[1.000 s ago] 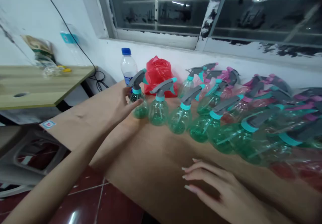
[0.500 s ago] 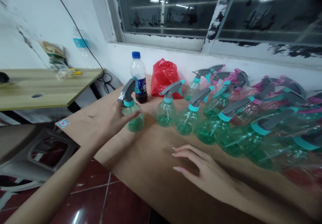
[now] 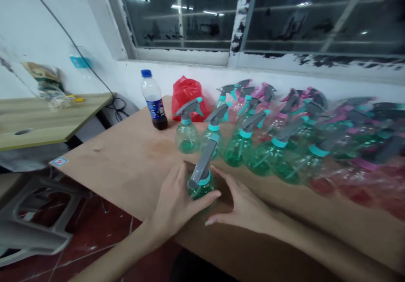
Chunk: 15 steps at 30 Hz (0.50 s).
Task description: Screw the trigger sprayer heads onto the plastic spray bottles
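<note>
A small green spray bottle (image 3: pixel 203 185) with a grey and teal trigger head stands near the front of the table, its nozzle pointing away from me. Around its left side my left hand (image 3: pixel 180 197) is wrapped, the thumb crossing the front. My right hand (image 3: pixel 234 197) is curved at the bottle's right side with fingers and thumb apart; whether its fingertips touch the bottle I cannot tell. Just behind are two more green spray bottles, one (image 3: pixel 187 136) at the row's left end and another (image 3: pixel 215 132) partly covered by the held one's head.
Rows of green and pink spray bottles (image 3: pixel 238 147) fill the table's right side. A red plastic bag (image 3: pixel 188 96) and a blue-capped drink bottle (image 3: pixel 154 102) stand at the back. A grey plastic chair (image 3: pixel 41 218) is on the left, below a second table (image 3: pixel 63 121).
My left hand has brought the spray bottle from beside the drink bottle toward me and right. My right hand has come up to its other side. The view has shifted right.
</note>
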{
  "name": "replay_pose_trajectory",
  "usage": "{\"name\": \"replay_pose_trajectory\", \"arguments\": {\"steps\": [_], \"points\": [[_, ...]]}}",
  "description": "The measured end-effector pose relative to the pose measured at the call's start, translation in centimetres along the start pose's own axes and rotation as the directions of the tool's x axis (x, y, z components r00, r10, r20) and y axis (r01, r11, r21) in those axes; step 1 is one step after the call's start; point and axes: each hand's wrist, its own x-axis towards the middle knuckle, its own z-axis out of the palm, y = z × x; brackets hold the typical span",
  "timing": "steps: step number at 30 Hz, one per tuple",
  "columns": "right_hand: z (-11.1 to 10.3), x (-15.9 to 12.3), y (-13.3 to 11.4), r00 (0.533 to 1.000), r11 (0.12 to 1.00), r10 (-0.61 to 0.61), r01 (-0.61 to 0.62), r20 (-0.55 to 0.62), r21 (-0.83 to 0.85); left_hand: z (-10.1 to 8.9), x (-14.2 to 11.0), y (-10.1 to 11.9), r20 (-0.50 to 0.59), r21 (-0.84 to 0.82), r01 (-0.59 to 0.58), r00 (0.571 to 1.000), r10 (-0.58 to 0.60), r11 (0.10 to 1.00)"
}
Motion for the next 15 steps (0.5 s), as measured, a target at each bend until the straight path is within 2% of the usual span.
{"name": "replay_pose_trajectory", "arguments": {"steps": [3,5,9,12,15], "points": [[-1.0,-2.1,0.9,0.998,0.998,0.029,-0.026,-0.048,0.052,2.8,0.5,2.4,0.104,-0.02,-0.013,0.994,0.015,1.0],[-1.9,-3.6,1.5,0.993,0.995,0.077,-0.071,-0.094,0.073,4.4,1.0,3.8,0.181,-0.075,-0.065,0.98,0.077,0.995],[-4.2,-6.6,2.8,0.976,0.991,0.129,-0.119,-0.176,0.066,6.9,2.4,6.3,0.324,-0.17,-0.134,0.928,0.184,0.976],[-5.8,-8.6,3.9,0.968,0.99,0.136,-0.125,-0.211,0.064,8.4,3.5,8.4,0.353,-0.27,-0.22,0.883,0.309,0.937],[-6.9,-9.9,4.8,0.962,0.989,0.143,-0.132,-0.234,0.061,9.7,4.7,10.9,0.323,-0.412,-0.232,0.867,0.379,0.881]]}}
